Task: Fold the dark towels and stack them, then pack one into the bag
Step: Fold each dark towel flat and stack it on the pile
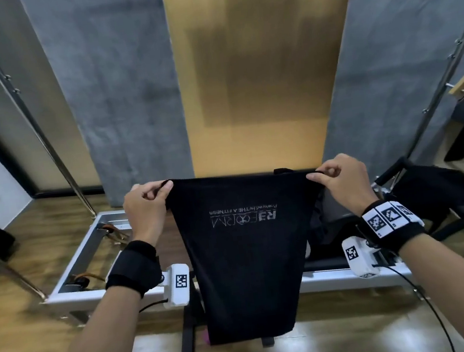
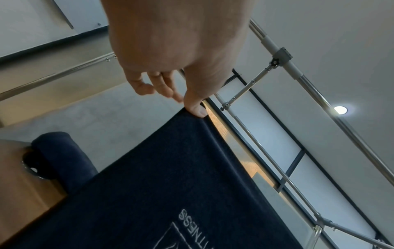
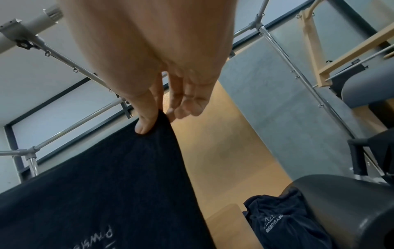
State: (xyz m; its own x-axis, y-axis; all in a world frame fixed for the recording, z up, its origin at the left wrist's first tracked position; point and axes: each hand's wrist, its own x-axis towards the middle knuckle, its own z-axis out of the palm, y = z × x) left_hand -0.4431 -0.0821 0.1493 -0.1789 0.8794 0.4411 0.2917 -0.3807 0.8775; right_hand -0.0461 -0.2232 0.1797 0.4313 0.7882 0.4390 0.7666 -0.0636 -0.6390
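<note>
— Dark cloth, that is a towel with white letters; it hangs in the air before the person, above the metal frame.

— How do the hands take it?

— The left hand pinches the top left corner between thumb and fingers; the other fingers are loosely curled. The right hand pinches the top right corner in the same way.

— And other towels?

— One crumpled dark towel lies at the right, beside a grey padded cushion.
</note>
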